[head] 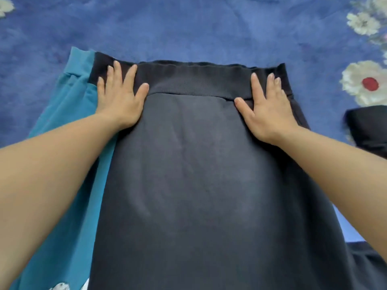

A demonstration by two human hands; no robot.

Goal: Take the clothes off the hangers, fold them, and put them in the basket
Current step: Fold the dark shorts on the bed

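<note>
Dark garment (201,164) (laid flat) lies under both hands (120,101).

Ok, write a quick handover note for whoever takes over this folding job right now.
Left hand: open, flat on the left end of the dark grey garment near its ribbed band.
Right hand: open, flat on the right end.
The garment lies spread on the blue floral bedspread, off its hanger, partly over a teal garment.
No basket or hangers in view.
Left: finish folding the grey one, fold the teal one, basket both.
</note>
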